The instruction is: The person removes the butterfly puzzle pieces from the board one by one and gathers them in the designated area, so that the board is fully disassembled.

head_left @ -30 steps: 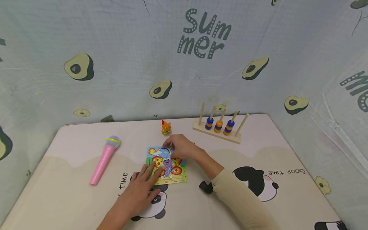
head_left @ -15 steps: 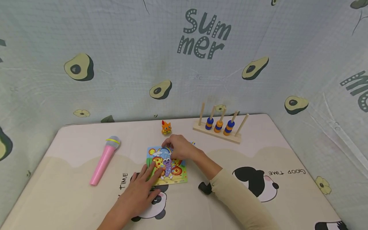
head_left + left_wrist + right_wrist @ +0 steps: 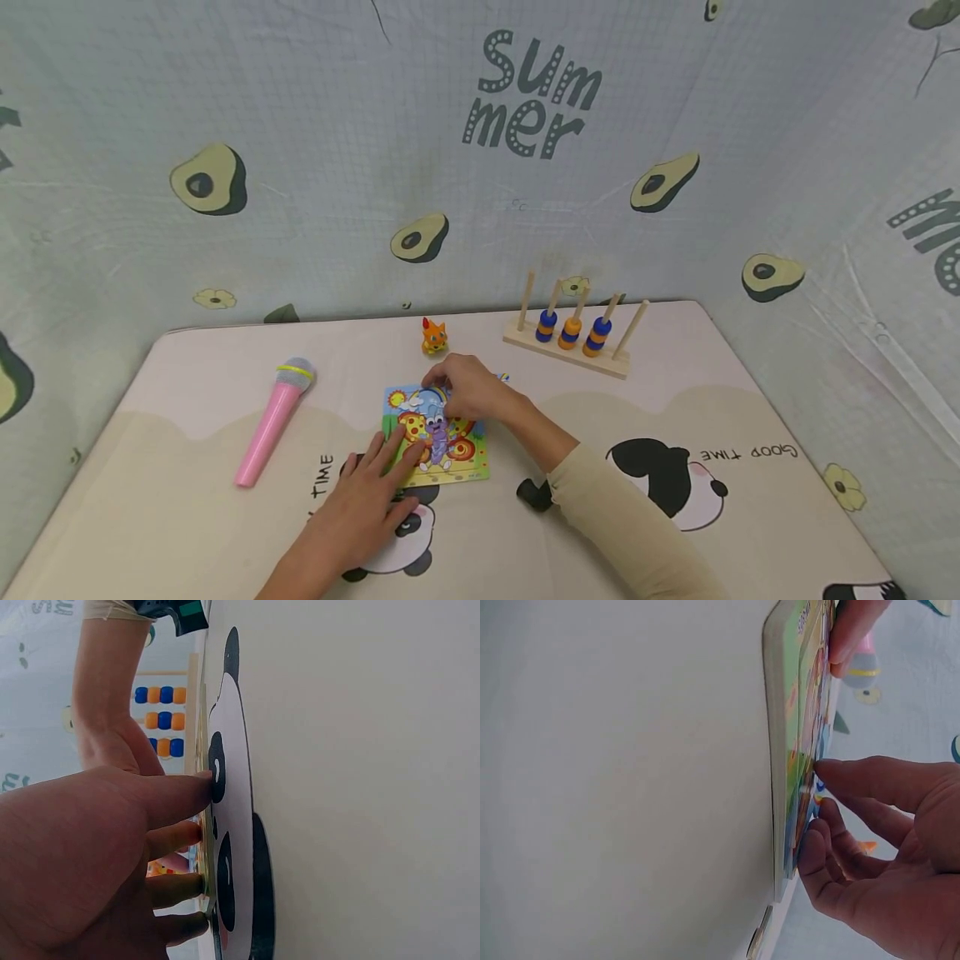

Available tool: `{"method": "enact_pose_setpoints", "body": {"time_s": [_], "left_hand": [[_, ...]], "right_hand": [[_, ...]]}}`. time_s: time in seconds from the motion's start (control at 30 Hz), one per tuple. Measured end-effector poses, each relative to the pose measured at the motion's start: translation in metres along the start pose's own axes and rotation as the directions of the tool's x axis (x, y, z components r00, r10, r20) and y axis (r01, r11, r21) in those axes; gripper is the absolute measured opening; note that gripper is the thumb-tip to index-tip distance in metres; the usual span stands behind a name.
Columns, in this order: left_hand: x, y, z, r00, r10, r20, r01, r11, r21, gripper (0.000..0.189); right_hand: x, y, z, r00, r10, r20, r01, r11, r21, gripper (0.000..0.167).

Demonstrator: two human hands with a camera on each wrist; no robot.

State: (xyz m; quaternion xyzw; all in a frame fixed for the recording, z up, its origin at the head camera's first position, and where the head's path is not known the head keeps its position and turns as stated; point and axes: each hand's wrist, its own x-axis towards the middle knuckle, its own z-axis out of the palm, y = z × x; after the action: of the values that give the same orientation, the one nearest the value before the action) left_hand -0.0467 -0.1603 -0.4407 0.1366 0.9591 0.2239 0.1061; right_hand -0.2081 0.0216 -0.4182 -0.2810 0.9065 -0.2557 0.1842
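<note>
A square jigsaw puzzle with a purple cartoon butterfly lies flat on the table. My left hand rests on its lower left corner, fingers straight and spread. At the puzzle's top edge is my right hand, its fingers bent and thumb down on the picture. In the right wrist view, thumb and fingers of the right hand pinch at a puzzle piece on the board; the piece's outline is mostly hidden. Just beyond the right hand, part of a small loose piece shows.
A pink toy microphone lies to the left. Behind the puzzle stands a small orange fox figure. A wooden peg rack with blue and orange beads is at the back right. Patterned cloth covers table and wall.
Both hands stay nearly where they were on the puzzle. The right hand shifts only slightly, and a little more of the loose piece shows behind it than one second ago.
</note>
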Motion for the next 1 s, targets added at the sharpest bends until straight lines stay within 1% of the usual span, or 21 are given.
{"method": "enact_pose_setpoints", "body": {"time_s": [0.2, 0.47, 0.77, 1.0], "left_hand": [[0.0001, -0.0001, 0.0013, 1.000, 0.008, -0.007, -0.008, 1.000, 0.003, 0.067], [0.0004, -0.0012, 0.0016, 1.000, 0.000, -0.004, 0.000, 1.000, 0.008, 0.068], [-0.0014, 0.0004, 0.0010, 1.000, 0.006, -0.013, -0.006, 1.000, 0.008, 0.068], [-0.0020, 0.0007, 0.0016, 1.000, 0.004, -0.011, -0.004, 1.000, 0.006, 0.068]], "right_hand": [[0.0002, 0.0009, 0.0005, 1.000, 0.017, -0.006, -0.016, 1.000, 0.014, 0.044], [0.0007, 0.0010, 0.0008, 1.000, 0.007, -0.008, -0.007, 1.000, 0.017, 0.045], [0.0021, -0.0004, 0.0000, 1.000, -0.011, -0.003, 0.011, 0.999, -0.041, 0.045], [0.0018, -0.0009, -0.0004, 1.000, 0.004, 0.003, -0.003, 0.999, -0.036, 0.044]]}}
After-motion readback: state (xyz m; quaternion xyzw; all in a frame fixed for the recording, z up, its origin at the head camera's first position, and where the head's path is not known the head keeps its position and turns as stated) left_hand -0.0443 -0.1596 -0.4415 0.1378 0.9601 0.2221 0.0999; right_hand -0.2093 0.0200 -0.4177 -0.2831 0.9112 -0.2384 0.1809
